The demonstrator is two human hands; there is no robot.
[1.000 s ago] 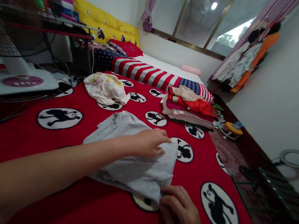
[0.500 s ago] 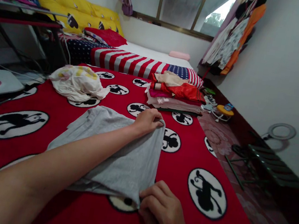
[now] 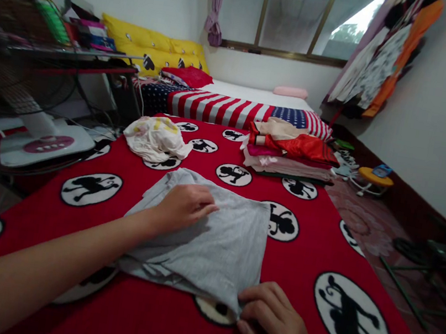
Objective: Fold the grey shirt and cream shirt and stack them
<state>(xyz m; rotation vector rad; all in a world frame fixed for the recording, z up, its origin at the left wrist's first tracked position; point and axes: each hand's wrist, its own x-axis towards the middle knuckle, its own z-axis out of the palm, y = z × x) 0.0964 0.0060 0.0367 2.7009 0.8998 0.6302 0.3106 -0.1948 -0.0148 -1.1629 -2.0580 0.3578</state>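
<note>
A folded grey garment [image 3: 229,240], made of thin soft cloth, lies flat on the red blanket [image 3: 166,320] with its black monkey figures in white ovals. My left hand [image 3: 186,206] is over the garment's left part, its fingers loosely curled and the thumb a little apart, with no cloth gripped. At the near right corner of the garment, my right hand [image 3: 277,326] pinches the fabric between thumb and fingers. The far right corner lies on the blanket, untouched.
Beyond, a stack of folded clothes [image 3: 291,157] sits at the right and a crumpled white cloth [image 3: 156,137] at the left. A fan base [image 3: 46,143] stands on the left. A bed [image 3: 231,109] is at the back; a yellow stool [image 3: 374,177] is on the right.
My left hand has let go of the garment's far right corner and moved left over the cloth. My right hand keeps its pinch on the near corner. The view has turned left.
</note>
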